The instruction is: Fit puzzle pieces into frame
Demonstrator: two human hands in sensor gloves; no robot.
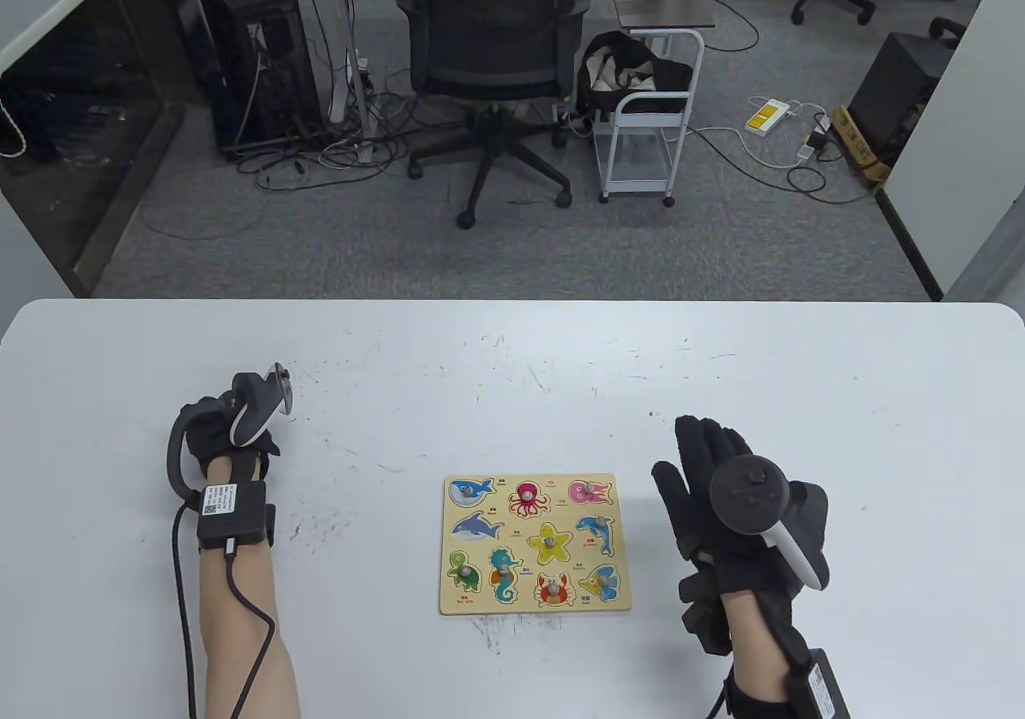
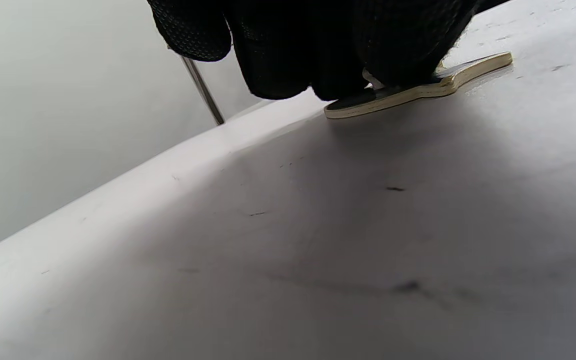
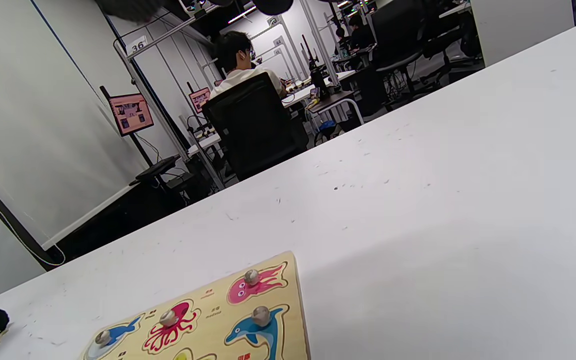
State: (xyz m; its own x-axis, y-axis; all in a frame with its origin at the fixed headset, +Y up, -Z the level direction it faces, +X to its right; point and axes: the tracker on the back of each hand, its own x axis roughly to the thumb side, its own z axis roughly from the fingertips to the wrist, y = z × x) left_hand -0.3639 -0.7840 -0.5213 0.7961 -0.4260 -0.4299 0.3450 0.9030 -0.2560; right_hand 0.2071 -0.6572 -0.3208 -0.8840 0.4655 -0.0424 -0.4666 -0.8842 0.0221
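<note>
The wooden puzzle frame [image 1: 522, 608] lies flat in the middle of the table, with several knobbed sea-animal pieces seated in it. Its middle-left spot [image 1: 476, 525] shows a grey-blue fish picture with no knob. My left hand [image 1: 210, 424] rests on the table far left of the frame, fingers curled down onto a flat wooden puzzle piece [image 2: 420, 90] that lies on the tabletop. In the table view the hand hides this piece. My right hand [image 1: 705, 467] lies flat and empty just right of the frame, fingers straight. The frame's corner [image 3: 290, 280] shows in the right wrist view.
The white table [image 1: 512, 367] has scuff marks, and its far edge faces an office floor with a black chair [image 1: 488, 54] and a small white cart [image 1: 645, 122]. A person sits at a far desk [image 3: 240, 60].
</note>
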